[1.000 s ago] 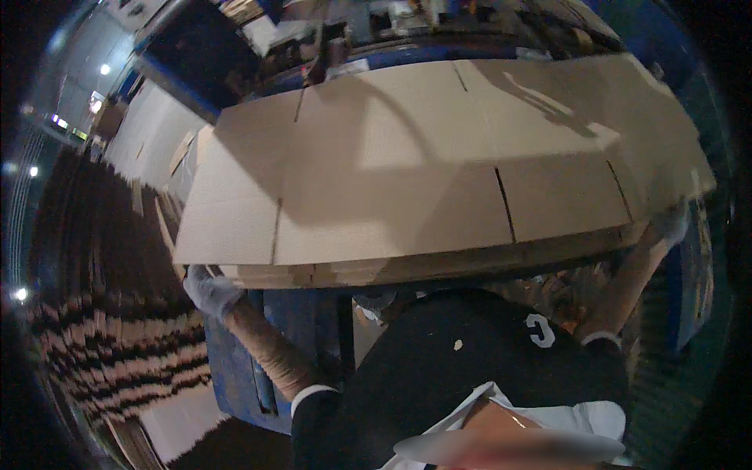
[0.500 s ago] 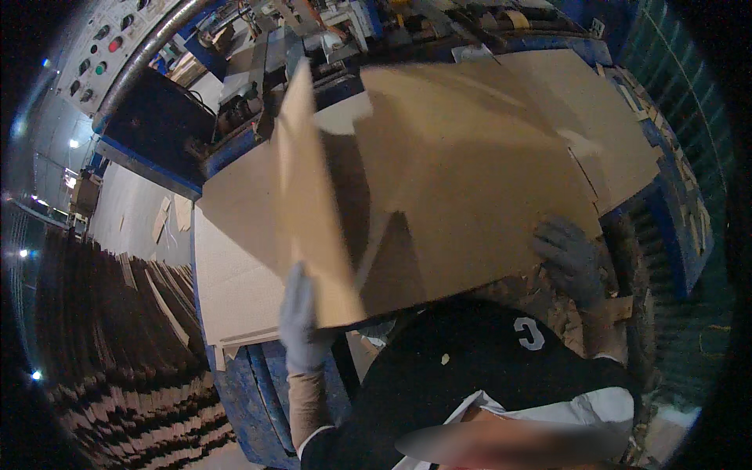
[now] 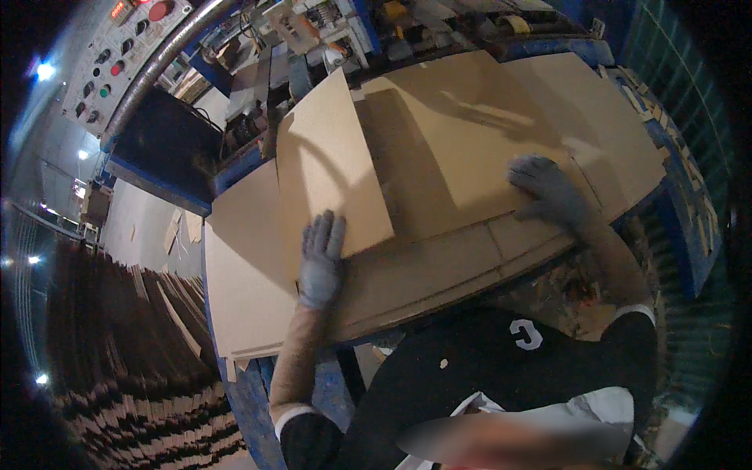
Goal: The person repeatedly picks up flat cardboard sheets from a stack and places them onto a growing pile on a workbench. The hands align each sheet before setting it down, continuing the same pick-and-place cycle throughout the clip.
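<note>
A brown cardboard sheet (image 3: 470, 149) lies across the table, its left panel (image 3: 333, 168) folded inward and partly raised, casting a shadow on the sheet. My left hand (image 3: 322, 262), in a grey glove, rests flat on the near end of that panel with fingers stretched out. On the sheet's right part lies my right hand (image 3: 547, 190), also gloved in grey, its fingers extended and thumb apart. More flat cardboard (image 3: 439, 282) shows beneath, along the near edge. The underside of the folded panel is hidden.
A machine with rollers (image 3: 446, 35) stands along the table's far side. At the far left is a control panel (image 3: 117, 66) with buttons and knobs. Cardboard stacks (image 3: 133, 345) rise at the left. A green corrugated wall (image 3: 689, 102) runs along the right.
The cardboard sheet has shifted away from me, baring the cardboard beneath its near edge. Its left panel has folded further over. Both hands have moved forward, the right one also leftward.
</note>
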`<state>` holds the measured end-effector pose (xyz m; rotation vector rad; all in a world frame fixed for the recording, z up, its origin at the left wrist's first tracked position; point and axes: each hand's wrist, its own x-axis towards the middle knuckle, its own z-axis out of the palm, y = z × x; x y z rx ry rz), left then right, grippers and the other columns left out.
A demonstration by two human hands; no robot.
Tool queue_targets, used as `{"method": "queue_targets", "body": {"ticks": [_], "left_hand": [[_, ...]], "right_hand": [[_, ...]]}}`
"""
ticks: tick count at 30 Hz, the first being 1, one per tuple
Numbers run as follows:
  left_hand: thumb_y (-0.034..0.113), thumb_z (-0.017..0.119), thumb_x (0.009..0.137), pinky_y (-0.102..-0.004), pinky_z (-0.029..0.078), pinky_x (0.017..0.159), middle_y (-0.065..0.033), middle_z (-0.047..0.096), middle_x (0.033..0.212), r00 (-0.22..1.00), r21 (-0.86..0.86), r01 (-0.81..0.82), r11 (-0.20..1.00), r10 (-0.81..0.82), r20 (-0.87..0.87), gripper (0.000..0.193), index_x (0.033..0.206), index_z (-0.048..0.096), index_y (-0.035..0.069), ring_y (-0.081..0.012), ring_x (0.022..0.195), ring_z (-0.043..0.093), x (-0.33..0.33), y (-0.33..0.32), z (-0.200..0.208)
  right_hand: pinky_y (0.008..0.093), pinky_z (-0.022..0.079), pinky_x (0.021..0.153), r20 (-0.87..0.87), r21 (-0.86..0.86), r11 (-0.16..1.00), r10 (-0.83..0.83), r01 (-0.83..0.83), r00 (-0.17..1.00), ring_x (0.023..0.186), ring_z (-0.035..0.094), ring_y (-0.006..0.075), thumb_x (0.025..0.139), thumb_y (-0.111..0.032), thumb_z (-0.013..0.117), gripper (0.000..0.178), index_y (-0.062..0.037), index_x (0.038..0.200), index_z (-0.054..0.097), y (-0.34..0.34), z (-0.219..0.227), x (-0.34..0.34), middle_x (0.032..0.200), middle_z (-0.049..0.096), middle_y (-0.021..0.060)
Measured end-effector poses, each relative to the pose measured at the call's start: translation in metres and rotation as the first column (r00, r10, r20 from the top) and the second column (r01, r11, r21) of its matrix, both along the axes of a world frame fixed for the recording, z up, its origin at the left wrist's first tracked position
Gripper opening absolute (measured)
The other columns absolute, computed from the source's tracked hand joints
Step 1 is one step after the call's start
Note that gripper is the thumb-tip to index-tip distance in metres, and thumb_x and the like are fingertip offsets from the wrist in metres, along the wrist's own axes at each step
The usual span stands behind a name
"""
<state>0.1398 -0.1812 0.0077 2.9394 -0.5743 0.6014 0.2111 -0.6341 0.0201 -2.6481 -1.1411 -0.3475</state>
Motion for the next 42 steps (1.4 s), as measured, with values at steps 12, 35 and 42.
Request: {"method": "queue_targets", "body": {"ticks": [12,35,42], "left_hand": [[0.024,0.065,0.08,-0.0536,0.035,0.101,-0.0185,0.047,0.134,0.978,-0.011,0.027,1.0,-0.024,0.207,0.062,0.135,0.042,0.005,-0.0375,0.122,0.046,0.14,0.016,-0.009],[0.062,0.053,0.083,-0.0468,0.039,0.099,-0.0339,0.052,0.123,0.351,-0.356,-0.92,0.166,0.755,-0.554,0.092,0.137,0.033,-0.009,-0.0433,0.111,0.052,-0.177,0.179,-0.062],[0.039,0.061,0.087,-0.0393,0.035,0.103,-0.0317,0.047,0.131,0.363,-0.486,-0.857,0.171,0.87,-0.334,0.078,0.137,0.03,-0.012,-0.0381,0.12,0.048,-0.161,0.149,-0.03]], "right_hand": [[0.0464,0.039,0.099,0.298,-0.099,0.995,0.02,0.01,0.954,0.118,0.048,0.0328,0.082,-0.053,0.057,0.059,-0.0133,0.125,0.055,0.022,-0.03,0.155,0.126,0.053,0.0127],[0.0455,0.042,0.091,0.092,0.063,0.116,-0.99,0.991,0.11,0.106,0.056,0.0385,0.084,-0.044,0.054,0.055,-0.0061,0.123,0.051,-0.143,-0.075,-0.025,0.108,0.063,0.0196],[0.0441,0.042,0.093,0.101,0.371,0.213,-0.977,0.904,0.189,0.105,0.056,0.0358,0.084,-0.027,0.061,0.046,-0.0076,0.124,0.053,-0.133,-0.082,-0.012,0.113,0.06,0.0202]]}}
